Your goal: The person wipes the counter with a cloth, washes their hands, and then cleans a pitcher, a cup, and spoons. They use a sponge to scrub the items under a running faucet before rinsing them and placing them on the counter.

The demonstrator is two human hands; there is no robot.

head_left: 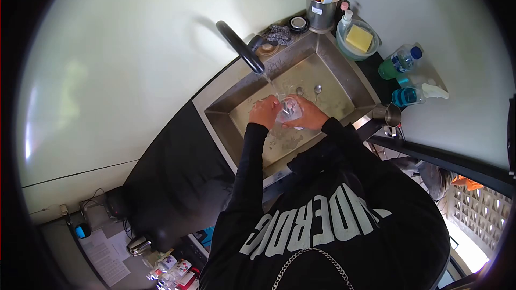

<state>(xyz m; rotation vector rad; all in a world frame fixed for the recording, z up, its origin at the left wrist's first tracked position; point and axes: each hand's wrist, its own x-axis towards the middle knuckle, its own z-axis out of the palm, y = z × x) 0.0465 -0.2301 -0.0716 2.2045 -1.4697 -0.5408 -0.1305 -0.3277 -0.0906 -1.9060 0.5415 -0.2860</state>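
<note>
My right hand (306, 113) is wrapped around a clear cup (289, 111), tilted over the sink (294, 142). My left hand (262, 111) is closed close against the cup's left side; its fingertips are partly hidden, and I cannot make out what they hold. Water runs from the black faucet (241, 48) down to the hands and cup. Two metal spoons lie on the sink floor just beyond the cup, one spoon (317, 91) showing more plainly than the other.
Behind the sink are a dark scrubber (279, 34) and a metal canister (321, 15) full of utensils. To the right stand a bowl with a yellow sponge (359, 39), a green-liquid bottle (396, 63), a blue spray bottle (411, 95) and a metal cup (388, 115).
</note>
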